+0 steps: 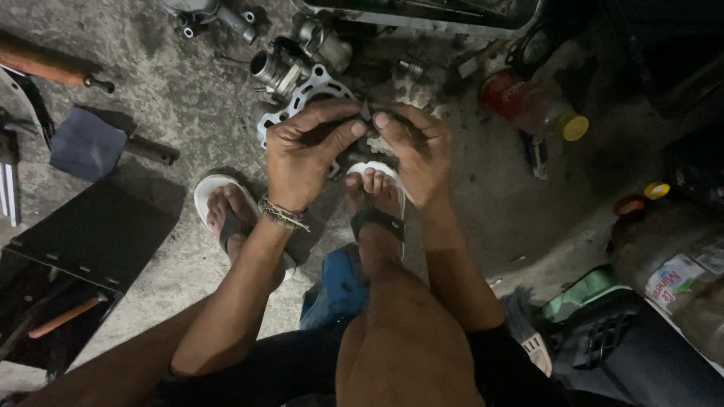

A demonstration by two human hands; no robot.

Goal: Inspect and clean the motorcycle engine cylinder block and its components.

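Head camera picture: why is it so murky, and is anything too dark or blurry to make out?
Head view: dim light, brightest on the concrete floor and both hands, left hand and right hand; the right edge sinks into shadow; the small dark piece pinched between the fingertips is too dim to identify; edges look slightly soft.
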